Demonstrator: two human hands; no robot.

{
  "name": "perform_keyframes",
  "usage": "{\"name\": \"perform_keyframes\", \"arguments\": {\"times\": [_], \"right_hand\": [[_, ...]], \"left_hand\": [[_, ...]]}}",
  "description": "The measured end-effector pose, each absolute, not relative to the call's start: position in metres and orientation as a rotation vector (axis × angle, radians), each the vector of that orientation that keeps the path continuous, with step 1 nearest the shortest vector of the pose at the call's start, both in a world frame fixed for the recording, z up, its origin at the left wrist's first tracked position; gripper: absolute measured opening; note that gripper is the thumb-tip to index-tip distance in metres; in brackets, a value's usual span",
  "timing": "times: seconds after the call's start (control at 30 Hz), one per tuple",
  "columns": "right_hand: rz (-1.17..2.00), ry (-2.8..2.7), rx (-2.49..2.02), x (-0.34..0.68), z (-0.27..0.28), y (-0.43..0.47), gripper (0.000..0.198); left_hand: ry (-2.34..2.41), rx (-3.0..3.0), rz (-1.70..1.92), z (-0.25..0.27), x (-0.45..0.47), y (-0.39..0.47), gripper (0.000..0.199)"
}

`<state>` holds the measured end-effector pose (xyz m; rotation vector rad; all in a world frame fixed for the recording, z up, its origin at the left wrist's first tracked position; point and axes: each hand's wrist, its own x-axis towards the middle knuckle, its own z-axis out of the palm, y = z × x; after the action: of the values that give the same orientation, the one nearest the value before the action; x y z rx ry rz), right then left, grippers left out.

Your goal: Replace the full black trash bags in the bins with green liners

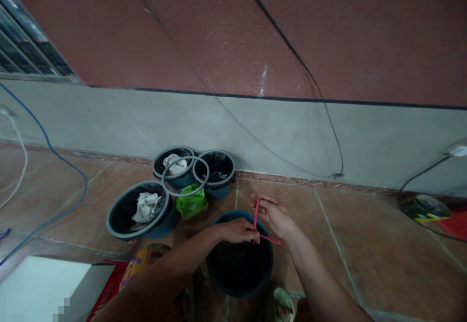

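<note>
My left hand (pixel 239 230) is closed, pinching a thin red strip (pixel 270 239), like a plastic tie, above a dark blue bin (pixel 209 263). One end of the strip stands up and another sticks out to the right. Close by on the right, my right hand (pixel 273 213) has its fingers stretched apart beside the upright end; whether they touch it is unclear. A black liner (pixel 237 268) darkens the inside of the bin, and its bottom cannot be made out.
Three lined bins, a front one (pixel 109 215), a back left one (pixel 155 166) and a back right one (pixel 228 181), stand left near the wall. A grey ring (pixel 166 186) leans over a green bag (pixel 191 203). A blue cable (pixel 83 186) and white box (pixel 44 283) lie farther left.
</note>
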<state>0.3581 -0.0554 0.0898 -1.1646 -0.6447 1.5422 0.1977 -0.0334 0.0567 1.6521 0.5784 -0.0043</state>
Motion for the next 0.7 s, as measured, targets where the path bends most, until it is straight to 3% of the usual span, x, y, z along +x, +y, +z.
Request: {"name": "perform_keyframes", "arguments": {"times": [0.13, 0.23, 0.47, 0.63, 0.7], "right_hand": [[1.396, -0.732, -1.443, 0.363, 0.074, -0.051, 0.032], [1.275, -1.066, -1.673, 0.367, 0.063, -0.055, 0.026], [1.323, -1.867, -1.838, 0.35, 0.049, -0.086, 0.026], [1.565, -1.935, -1.724, 0.351, 0.041, -0.093, 0.025], [1.437, -1.957, -1.723, 0.359, 0.042, -0.089, 0.023]], "left_hand": [[0.635, 1.648, 0.038, 0.052, 0.195, -0.034, 0.034], [0.729, 1.571, 0.085, 0.049, 0.192, -0.033, 0.037], [1.048, 1.339, 0.193, 0.042, 0.192, -0.031, 0.029], [1.064, 1.872, 0.125, 0.05, 0.188, -0.03, 0.018], [0.919, 2.238, 0.1, 0.054, 0.187, -0.034, 0.018]]}}
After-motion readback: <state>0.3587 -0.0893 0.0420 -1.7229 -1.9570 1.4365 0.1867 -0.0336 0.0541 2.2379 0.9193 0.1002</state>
